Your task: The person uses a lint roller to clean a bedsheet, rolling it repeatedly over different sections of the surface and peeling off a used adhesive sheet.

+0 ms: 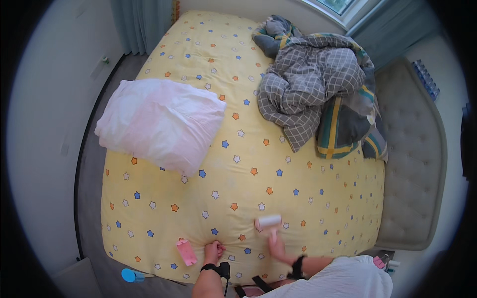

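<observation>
1. Two hands lay at the near side of the bed. The left hand [213,250] was curled into a loose fist on the sheet [253,186]; whether it pinched cloth, I could not tell. The right hand [277,247] was wrapped around the handle of the roller [270,221].
2. The roller's white drum lay over the sheet, just ahead of the right hand; contact was hard to judge. A sticky drum, if it was one, might have lifted the cloth, and a slack sheet could have bunched in front of it.
3. The pink box [187,252] lay just left of the left hand; a sideways sweep of that arm could have knocked it.
4. Counted, near to far: one blue cylinder [132,276] at the bed's near left corner, one pink box, one roller and one sheet with too many stars to count.
5. Farther off: one pale pink bundle [161,124], one headboard [412,159] at the right and one grey checked quilt [310,82].
6. Farthest: two curtains [141,25] and one window [340,5].
</observation>
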{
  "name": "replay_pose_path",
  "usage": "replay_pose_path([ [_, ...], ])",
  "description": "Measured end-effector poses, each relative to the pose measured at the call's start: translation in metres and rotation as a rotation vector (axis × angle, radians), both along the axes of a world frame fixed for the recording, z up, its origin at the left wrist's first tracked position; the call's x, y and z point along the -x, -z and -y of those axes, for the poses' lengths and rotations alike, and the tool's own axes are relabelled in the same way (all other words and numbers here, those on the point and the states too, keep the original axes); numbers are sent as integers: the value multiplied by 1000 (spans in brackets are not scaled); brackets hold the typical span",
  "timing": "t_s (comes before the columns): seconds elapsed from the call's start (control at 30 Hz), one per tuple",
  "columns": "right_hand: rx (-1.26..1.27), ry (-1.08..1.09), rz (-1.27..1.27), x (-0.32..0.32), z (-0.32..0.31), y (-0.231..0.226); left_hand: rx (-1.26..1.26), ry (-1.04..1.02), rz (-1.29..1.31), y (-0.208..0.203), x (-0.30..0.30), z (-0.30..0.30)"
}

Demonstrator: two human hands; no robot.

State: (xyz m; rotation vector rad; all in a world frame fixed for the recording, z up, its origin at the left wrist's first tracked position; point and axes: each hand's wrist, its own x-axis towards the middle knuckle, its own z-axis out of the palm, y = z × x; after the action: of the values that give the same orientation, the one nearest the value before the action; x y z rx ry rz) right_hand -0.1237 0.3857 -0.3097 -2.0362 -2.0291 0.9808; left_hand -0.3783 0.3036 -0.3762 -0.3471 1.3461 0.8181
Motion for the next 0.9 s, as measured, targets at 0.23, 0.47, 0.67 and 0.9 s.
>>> replay_pose_path([
  [0.23,62,262,-355,78,-392,24,-32,36,65,4,-22,-7],
  [0.47,10,250,-189,30,-113,48,3,11,-35,9,-1,4],
  [0.67,180,367,-61,1,12,38,49,30,-4,2,-11,2],
  [0.9,115,721,-482,-29,-296,24,20,59,14,12,-12,3],
])
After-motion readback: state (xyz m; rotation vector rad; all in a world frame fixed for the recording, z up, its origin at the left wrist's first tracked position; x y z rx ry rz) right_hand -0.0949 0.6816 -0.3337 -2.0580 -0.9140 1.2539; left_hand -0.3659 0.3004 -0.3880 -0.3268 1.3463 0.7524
